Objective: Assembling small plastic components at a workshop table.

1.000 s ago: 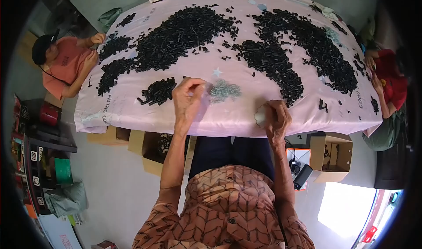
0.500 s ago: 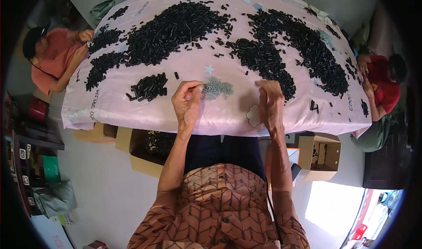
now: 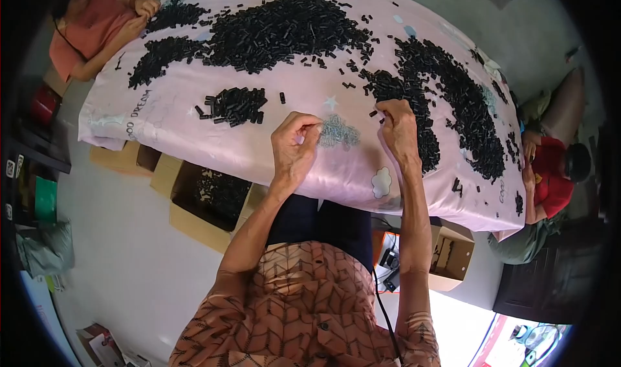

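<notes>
My left hand (image 3: 296, 147) is over the near part of the pink-white cloth, thumb and forefinger pinched together. Its fingertips touch the left edge of a small heap of tiny clear, greyish pieces (image 3: 339, 133); whatever is in the pinch is too small to make out. My right hand (image 3: 400, 133) is at the left edge of a long pile of short black cylindrical pieces (image 3: 428, 144), fingers bent and closed toward the thumb. A loose black piece (image 3: 373, 114) is right by its fingertips, and I cannot make out what the fingers hold.
A large black heap (image 3: 278, 33) spreads across the far side, with a smaller one (image 3: 236, 106) at left. People in orange (image 3: 97, 24) and red (image 3: 550, 173) work at the table's left and right ends. Cardboard boxes (image 3: 165, 176) (image 3: 453, 254) stand below its near edge.
My view has turned, so the table appears tilted. My right hand has moved up and away from me, to the black pile's edge. My left hand stays pinched beside the clear heap.
</notes>
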Demonstrator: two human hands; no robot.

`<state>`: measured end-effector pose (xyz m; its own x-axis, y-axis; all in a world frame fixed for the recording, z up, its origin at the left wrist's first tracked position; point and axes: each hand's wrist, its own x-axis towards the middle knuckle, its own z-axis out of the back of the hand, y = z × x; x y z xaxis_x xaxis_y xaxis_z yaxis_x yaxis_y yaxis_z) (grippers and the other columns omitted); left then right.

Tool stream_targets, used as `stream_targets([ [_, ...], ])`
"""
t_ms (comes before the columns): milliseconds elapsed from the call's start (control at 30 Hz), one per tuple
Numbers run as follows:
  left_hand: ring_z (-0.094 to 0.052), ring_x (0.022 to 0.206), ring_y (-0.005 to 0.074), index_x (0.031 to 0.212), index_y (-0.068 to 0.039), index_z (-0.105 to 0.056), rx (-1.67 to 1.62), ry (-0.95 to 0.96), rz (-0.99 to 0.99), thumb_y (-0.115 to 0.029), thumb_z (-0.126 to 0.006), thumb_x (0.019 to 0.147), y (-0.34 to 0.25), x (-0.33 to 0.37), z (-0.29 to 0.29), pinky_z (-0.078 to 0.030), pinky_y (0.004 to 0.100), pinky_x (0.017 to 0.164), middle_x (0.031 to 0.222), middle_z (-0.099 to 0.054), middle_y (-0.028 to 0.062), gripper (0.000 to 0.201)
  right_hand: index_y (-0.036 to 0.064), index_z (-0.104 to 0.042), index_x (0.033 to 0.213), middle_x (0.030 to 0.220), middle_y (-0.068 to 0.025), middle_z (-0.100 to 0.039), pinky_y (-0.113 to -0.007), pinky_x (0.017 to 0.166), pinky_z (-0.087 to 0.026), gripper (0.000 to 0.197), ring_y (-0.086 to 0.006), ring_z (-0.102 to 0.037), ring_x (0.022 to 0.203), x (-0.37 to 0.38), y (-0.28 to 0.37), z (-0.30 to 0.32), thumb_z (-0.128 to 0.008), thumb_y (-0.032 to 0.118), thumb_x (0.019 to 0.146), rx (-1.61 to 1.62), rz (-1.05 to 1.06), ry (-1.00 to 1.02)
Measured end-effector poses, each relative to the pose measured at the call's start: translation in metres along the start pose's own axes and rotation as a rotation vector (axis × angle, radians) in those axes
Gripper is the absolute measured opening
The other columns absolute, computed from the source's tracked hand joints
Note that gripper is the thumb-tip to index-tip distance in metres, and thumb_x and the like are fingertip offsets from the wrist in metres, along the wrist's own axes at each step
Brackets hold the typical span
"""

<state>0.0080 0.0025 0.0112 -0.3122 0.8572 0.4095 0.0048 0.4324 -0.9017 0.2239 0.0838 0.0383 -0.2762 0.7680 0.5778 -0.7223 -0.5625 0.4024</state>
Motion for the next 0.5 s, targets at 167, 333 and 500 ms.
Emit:
stream_targets([
  [167, -0.054, 0.067, 0.0083, 0.086, 0.003, -0.065, -0.028, -0.015, -0.006, 0.009, -0.06, 0.083, 0.004, 0.0, -0.001, -0.044, 0.0218, 0.062, 0.081, -0.062, 0.0045, 0.008, 0.0007, -0.068, 0.091, 0.09, -0.012, -0.067, -0.04, 0.08, -0.048, 0.02, -0.0325, -0.058, 0.086, 0.0, 0.001, 0.007, -0.057, -0.006, 0.076, 0.045, -0.064, -0.036],
  [333, -0.054, 0.067, 0.0085, 0.087, 0.002, -0.066, 0.034, -0.001, -0.016, 0.009, -0.061, 0.082, 0.002, -0.001, -0.001, -0.043, 0.0217, 0.061, 0.082, -0.062, 0.0047, 0.01, 0.0021, -0.068, 0.092, 0.096, -0.0093, -0.064, -0.038, 0.083, -0.045, 0.02, -0.0287, -0.055, 0.091, -0.001, 0.015, 0.002, -0.061, -0.004, 0.074, -0.234, 0.136, 0.122],
  [500, -0.054, 0.067, 0.0088, 0.087, 0.002, -0.066, 0.006, 0.014, -0.003, 0.01, -0.061, 0.081, 0.004, -0.002, -0.004, -0.044, 0.0219, 0.061, 0.085, -0.063, 0.005, 0.011, 0.002, -0.066, 0.09, 0.092, -0.0096, -0.063, -0.038, 0.081, -0.046, 0.018, -0.0279, -0.055, 0.088, -0.007, 0.019, 0.0, -0.063, -0.003, 0.073, -0.298, 0.153, 0.14],
])
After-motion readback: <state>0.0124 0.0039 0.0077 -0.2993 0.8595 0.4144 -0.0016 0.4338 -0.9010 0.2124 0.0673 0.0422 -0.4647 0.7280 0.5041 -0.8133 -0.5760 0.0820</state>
